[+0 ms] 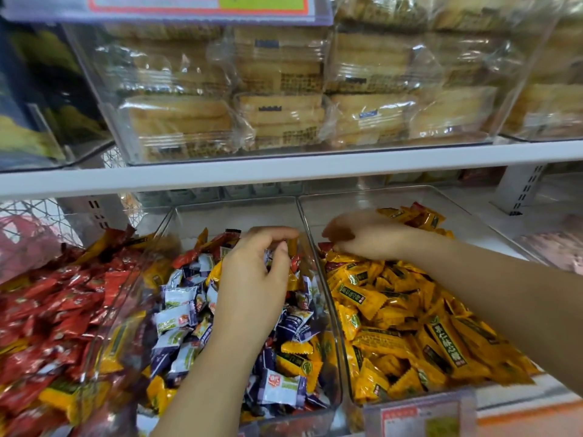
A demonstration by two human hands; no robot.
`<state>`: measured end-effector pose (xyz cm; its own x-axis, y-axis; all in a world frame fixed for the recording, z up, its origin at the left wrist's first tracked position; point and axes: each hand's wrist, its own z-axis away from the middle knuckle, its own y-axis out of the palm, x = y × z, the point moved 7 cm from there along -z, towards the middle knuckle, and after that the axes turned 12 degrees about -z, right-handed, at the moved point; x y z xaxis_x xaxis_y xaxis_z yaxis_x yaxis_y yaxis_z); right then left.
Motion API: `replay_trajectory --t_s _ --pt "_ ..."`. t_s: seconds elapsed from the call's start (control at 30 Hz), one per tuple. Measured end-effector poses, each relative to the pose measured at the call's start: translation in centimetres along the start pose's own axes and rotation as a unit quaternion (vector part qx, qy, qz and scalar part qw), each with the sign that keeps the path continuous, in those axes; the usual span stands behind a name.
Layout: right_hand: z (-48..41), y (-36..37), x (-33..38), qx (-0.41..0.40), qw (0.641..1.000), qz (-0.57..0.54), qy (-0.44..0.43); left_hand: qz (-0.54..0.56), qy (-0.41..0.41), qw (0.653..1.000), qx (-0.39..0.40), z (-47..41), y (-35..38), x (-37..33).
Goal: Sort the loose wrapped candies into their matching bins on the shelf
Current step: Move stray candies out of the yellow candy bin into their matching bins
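Three clear bins stand side by side on the lower shelf. The left bin (94, 342) is piled with red candies (47, 310). The middle bin (328, 310) holds a mix of purple-and-white candies (176, 310), yellow ones (293, 361) and a few red ones. Yellow candies (410, 326) fill the right bin (372, 197). My left hand (255, 279) is down in the middle bin, its fingers and thumb curled round a candy whose wrapper shows between them. Blurred, my right hand (362, 234) hovers over the yellow pile with its fingertips by a red candy (325, 247); its grip is unclear.
The white shelf board (284, 171) above carries clear boxes of wrapped biscuits (277, 99), close over the bins. A price label (419, 414) hangs on the right bin's front. A wire basket with red bags (28, 241) sits at far left.
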<state>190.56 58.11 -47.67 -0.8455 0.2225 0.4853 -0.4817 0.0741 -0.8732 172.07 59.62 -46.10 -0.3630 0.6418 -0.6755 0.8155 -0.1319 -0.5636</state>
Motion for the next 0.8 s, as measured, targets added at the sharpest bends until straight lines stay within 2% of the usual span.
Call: replay_trajectory --t_s 0.1,0.23,0.33,0.5,0.6,0.7,0.8 --pt "-0.7 2.0 -1.3 0.1 0.985 0.137 0.012 0.002 0.008 1.0 0.017 -0.1 0.4 -0.1" --pt "-0.9 2.1 -1.8 0.136 0.985 0.108 0.025 -0.006 0.015 0.999 0.045 -0.2 1.1 0.0" --pt "0.1 0.8 -1.6 0.119 0.991 0.059 0.007 -0.011 0.028 0.998 0.056 -0.1 1.4 -0.2" --pt "4.4 -3.5 -0.8 0.005 0.999 -0.003 -0.031 -0.016 0.047 0.997 0.056 0.0 1.4 -0.5" --pt "8.0 -4.3 -0.8 -0.034 0.998 0.002 -0.049 -0.02 0.049 0.997 0.055 0.1 1.4 -0.6" --pt "10.7 -4.8 -2.2 -0.036 0.998 0.031 -0.03 -0.028 0.056 0.996 0.056 0.3 1.4 -0.9" --pt "12.4 -5.3 -3.0 0.001 0.999 0.046 -0.008 -0.037 0.063 0.996 0.058 0.5 1.4 -1.2"
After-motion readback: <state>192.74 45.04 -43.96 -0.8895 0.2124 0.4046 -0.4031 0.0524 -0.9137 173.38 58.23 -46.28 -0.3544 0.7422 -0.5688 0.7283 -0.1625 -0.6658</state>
